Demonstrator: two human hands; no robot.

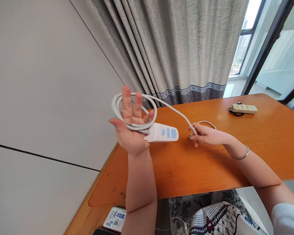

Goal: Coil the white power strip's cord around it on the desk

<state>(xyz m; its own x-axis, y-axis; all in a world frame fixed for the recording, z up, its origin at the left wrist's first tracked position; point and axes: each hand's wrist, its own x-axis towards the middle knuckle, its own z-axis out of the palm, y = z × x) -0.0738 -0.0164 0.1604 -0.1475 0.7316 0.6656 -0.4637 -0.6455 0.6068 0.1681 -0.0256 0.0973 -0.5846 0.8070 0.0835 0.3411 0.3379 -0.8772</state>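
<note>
The left hand [134,142] is raised above the table [210,166] with its palm toward the camera and its fingers spread, not clenched on anything. Several loops of a white cord [171,107] go around those fingers, crossing in front of the palm and passing behind the upper fingers, while the thumb sticks out to the side, outside the loops. A white power strip [159,132] with blue sockets is beside the heel of that palm, pointing right, with the cord joining it at the end nearest the hand; whether the palm supports it is hard to tell. From the loops, the cord runs down to the right hand [209,134], which pinches it between thumb and fingers above the table, and a further length curves out behind this hand. A silver bracelet [245,154] circles the right wrist. Well apart, toward the far right of the table, lies a cream power strip [247,108] with a black cord [236,114] beside and partly under it. A grey curtain [186,49] hangs beyond the table, and a small printed box [115,219] sits near the left forearm, below the table's near edge.
</note>
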